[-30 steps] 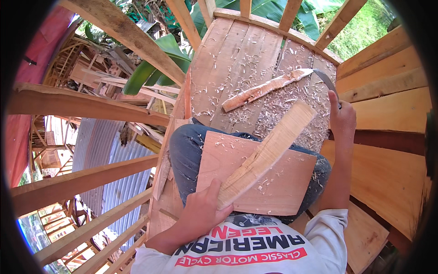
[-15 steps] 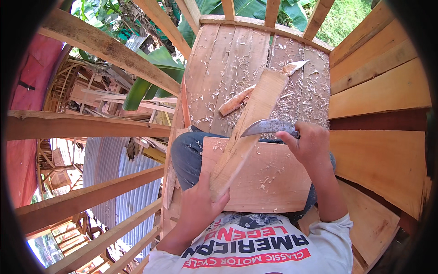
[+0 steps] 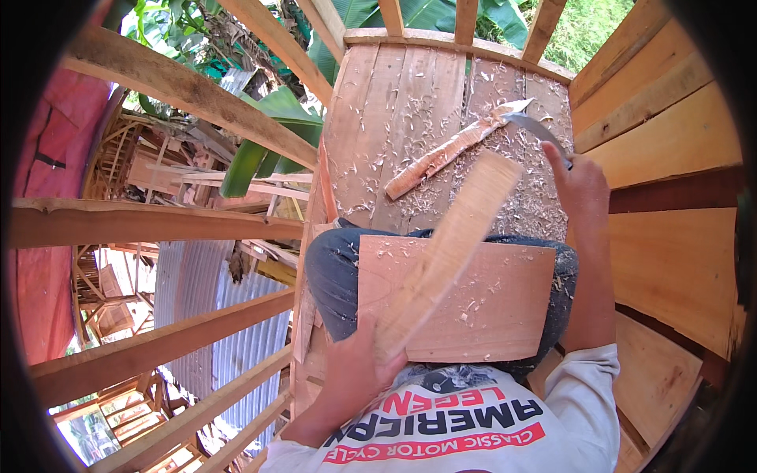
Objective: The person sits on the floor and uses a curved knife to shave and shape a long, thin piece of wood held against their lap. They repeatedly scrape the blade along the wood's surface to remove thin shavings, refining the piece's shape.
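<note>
My left hand (image 3: pixel 356 364) is closed round the lower end of a flat wooden piece (image 3: pixel 456 236), which slants up and away over my lap, slightly blurred. Farther out on the right, my right hand (image 3: pixel 582 180) grips a knife with a curved, dark metal blade (image 3: pixel 542 132); its handle is mostly hidden in the fist. The blade's tip points left, close to the pale pointed end of a carved stick (image 3: pixel 445 160) on the planks. Whether tip and stick touch, I cannot tell. A flat board (image 3: pixel 505 303) lies across my thighs, dotted with shavings.
Curled shavings are scattered over the plank floor (image 3: pixel 359 118). Wooden rails (image 3: pixel 158 219) line the left side, and upright boards (image 3: pixel 670 268) wall the right. Corrugated metal sheets (image 3: pixel 252 315) lie below, outside the rails. Large green leaves (image 3: pixel 276 118) hang beyond them.
My right hand has carried the knife off the wooden piece, away and to the right toward the carved stick. The wooden piece has swung slightly right and nearer, uncovering the stick's middle.
</note>
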Motion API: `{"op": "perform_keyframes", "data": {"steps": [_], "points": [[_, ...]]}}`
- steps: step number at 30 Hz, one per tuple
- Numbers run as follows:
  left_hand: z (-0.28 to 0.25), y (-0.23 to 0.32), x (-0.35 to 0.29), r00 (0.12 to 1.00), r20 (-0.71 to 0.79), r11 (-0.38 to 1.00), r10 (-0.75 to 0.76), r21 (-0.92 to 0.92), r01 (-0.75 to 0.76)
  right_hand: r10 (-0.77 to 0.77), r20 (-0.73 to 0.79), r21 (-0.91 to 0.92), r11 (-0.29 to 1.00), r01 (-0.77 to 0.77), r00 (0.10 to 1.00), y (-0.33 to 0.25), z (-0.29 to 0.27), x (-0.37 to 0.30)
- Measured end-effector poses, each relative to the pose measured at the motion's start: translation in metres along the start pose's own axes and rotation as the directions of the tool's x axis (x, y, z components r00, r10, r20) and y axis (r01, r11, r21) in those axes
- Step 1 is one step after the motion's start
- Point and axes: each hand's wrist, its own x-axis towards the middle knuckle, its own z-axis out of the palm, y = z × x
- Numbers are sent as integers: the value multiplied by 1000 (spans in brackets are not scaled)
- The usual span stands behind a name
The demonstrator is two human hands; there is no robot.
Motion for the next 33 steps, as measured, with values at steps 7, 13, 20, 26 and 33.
{"op": "perform_keyframes", "data": {"steps": [7,13,20,26,33], "points": [[2,-6,4,999,-15,998,-51,-38,51,-43,112,339,941,2,993,1,-17,-51],[-1,4,9,1000,-11,996,-17,-91,16,-321,120,277,920,279,940,-33,-7,-96],[6,0,-2,999,-22,998,41,-43,-42,-284,32,83,956,280,958,-25,-16,-65],[7,-5,-7,1000,2,1000,22,1,-22,-45,-179,101,993,63,983,-9,8,-39],[9,-19,-15,992,-71,994,-100,-56,96,28,37,275,961,-37,999,13,-26,-50]]}}
